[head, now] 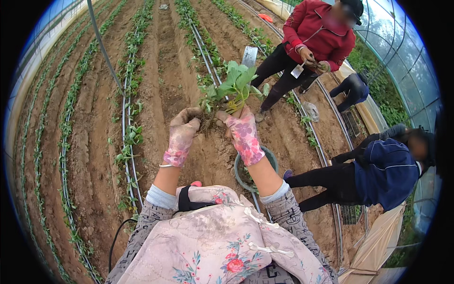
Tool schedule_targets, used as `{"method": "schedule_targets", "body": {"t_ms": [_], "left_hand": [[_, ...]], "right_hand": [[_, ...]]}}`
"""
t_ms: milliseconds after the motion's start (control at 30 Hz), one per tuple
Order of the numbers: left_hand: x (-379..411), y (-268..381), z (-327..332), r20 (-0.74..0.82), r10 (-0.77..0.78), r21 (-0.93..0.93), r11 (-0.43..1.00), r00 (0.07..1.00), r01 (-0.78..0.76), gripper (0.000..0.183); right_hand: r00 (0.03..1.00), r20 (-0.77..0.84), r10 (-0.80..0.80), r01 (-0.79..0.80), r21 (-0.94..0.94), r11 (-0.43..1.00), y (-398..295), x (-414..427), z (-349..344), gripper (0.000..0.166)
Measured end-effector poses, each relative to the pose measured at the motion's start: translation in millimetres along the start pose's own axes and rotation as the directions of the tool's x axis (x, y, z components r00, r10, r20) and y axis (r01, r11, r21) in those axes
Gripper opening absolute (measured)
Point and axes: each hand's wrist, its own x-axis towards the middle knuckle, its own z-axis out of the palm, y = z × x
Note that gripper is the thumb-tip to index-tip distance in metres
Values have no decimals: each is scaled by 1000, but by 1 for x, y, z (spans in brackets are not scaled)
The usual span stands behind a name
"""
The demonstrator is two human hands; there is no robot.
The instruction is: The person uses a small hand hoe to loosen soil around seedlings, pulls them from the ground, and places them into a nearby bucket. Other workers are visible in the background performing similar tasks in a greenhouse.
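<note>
My left hand (pixel 183 135), in a soiled pink flowered glove, has its fingers closed at the root end of a leafy green plant (pixel 234 83). My right hand (pixel 242 133), gloved alike, grips the stems of the same plant. Dark, soil-covered roots (pixel 209 122) hang between the two hands. The leaves spread up and away from me. A flat metal blade (pixel 249 56) shows just beyond the leaves; whether my right hand holds its handle I cannot tell. Below my right wrist stands a round grey-green bucket (pixel 238 174) with some plant matter inside.
Planted soil ridges with paired drip pipes (pixel 128 117) run away from me. A person in red (pixel 319 32) holds a small trowel (pixel 297 71) at the upper right. A person in blue (pixel 388 170) bends at the right, another farther back. Black crates (pixel 351 214) and a plastic bag (pixel 311 111) lie there.
</note>
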Motion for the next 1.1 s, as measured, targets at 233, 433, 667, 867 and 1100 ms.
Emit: {"method": "schedule_targets", "body": {"t_ms": [233, 433, 667, 867, 1100], "left_hand": [[18, -10, -29, -340, -73, -53, 997, 938, 58, 17], [10, -6, -15, 94, 50, 168, 984, 994, -65, 23], [4, 0, -9, 273, -155, 82, 987, 949, 137, 21], [6, -6, -5, 338, -43, -131, 987, 940, 92, 29], [8, -18, -14, 304, -87, -271, 947, 949, 174, 35]], "right_hand": [[994, 65, 87, -84, -46, 995, 7, 2, -8, 59], [982, 14, 189, -188, -77, 979, -11, -6, 8, 52], [954, 177, 243, -210, -183, 960, -4, 1, -1, 43], [952, 136, 274, -202, -392, 898, -7, 4, -7, 43], [936, 135, 324, -271, -311, 911, -9, 2, -6, 43]]}}
